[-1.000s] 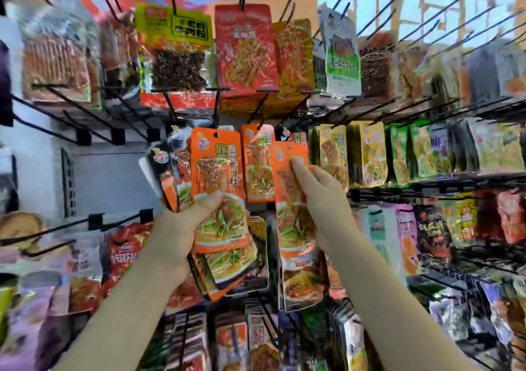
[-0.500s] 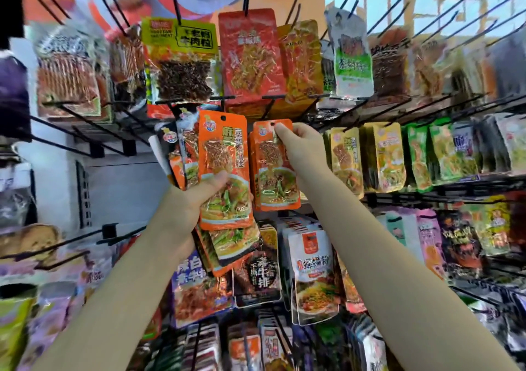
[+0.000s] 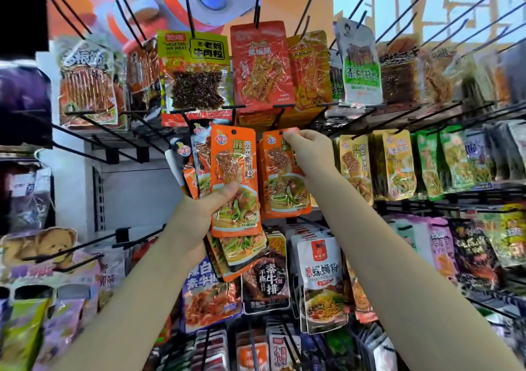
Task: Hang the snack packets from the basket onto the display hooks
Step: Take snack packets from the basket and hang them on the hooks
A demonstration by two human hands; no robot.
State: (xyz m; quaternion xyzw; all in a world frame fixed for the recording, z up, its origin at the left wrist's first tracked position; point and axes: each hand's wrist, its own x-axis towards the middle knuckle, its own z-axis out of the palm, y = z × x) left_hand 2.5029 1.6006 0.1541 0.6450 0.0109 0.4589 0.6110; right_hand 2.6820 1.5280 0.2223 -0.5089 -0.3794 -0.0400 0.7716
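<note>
Up at the display hook [image 3: 280,120], just under the red packet [image 3: 260,66] of the row above, the right hand [image 3: 308,150] pinches the top edge of one orange snack packet [image 3: 284,177], its punched hole right at the hook's tip. Whether the hole is threaded on yet, I cannot tell. Left of that hook, the left hand [image 3: 199,214] grips a fanned bundle of orange packets [image 3: 234,180], thumb pressed across the front one, fingers curled behind.

These look light, thin and floppy, with glossy film that could slide between fingers. Best hold, I'd judge, is the flat sealed strip beside the hole, so the packet hangs straight and the hole stays open to the wire.

Around that hook, the rack is packed: yellow packets [image 3: 378,168] to its right, a white noodle pouch [image 3: 323,282] below, bare black wires jutting above. No basket in sight. Behind the rack, a bright orange cartoon wall.
</note>
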